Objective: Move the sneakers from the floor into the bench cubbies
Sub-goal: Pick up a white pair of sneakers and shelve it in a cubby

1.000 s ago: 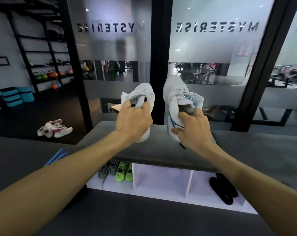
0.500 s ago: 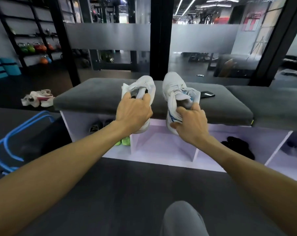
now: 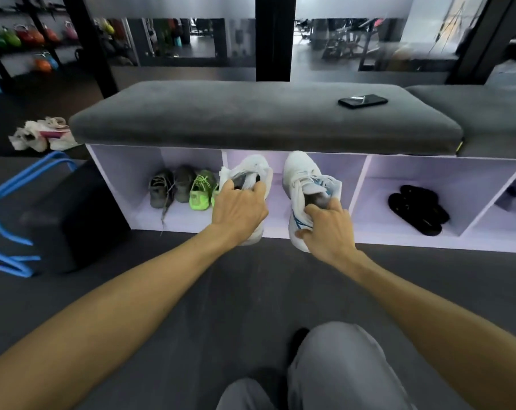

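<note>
While each hand's fingers (image 3: 252, 189) clutch a white sneaker (image 3: 302, 179) collar, toes toward middle cubby (image 3: 347, 170)

Centre frame, the white bench's middle cubby (image 3: 348, 170) lies open; neon-green sneakers (image 3: 202, 189) crowd the left cubby, black sandals (image 3: 418, 209) the right.
</note>
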Motion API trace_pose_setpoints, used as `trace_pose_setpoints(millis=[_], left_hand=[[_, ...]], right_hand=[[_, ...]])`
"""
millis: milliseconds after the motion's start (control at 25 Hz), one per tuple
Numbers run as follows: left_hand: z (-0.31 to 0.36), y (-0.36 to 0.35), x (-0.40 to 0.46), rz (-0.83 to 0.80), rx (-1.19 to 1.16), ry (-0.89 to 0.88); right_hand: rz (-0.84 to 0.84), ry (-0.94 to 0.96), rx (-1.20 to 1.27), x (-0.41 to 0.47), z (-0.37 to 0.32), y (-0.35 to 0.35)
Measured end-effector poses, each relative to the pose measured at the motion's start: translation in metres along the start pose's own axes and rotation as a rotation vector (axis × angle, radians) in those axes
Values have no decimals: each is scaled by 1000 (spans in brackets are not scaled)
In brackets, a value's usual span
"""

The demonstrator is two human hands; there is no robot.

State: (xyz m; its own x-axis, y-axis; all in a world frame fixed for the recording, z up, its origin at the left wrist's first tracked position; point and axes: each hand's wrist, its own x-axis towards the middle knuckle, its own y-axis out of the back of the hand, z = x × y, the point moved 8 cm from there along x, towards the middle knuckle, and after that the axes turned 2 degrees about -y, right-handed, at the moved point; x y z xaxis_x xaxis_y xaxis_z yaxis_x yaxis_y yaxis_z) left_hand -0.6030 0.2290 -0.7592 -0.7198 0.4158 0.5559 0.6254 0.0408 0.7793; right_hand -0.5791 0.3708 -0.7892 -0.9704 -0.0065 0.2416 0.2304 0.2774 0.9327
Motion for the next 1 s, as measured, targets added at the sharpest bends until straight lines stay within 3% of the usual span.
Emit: trace_pose_setpoints(millis=[520,1000], left_hand=[[9,-207,68,-253,-14,-50],[-13,-417,112,-343,94,-33]], right_hand=[[-153,-70,-21,139,49,-142],[-211,-63,-103,282,80,-304]])
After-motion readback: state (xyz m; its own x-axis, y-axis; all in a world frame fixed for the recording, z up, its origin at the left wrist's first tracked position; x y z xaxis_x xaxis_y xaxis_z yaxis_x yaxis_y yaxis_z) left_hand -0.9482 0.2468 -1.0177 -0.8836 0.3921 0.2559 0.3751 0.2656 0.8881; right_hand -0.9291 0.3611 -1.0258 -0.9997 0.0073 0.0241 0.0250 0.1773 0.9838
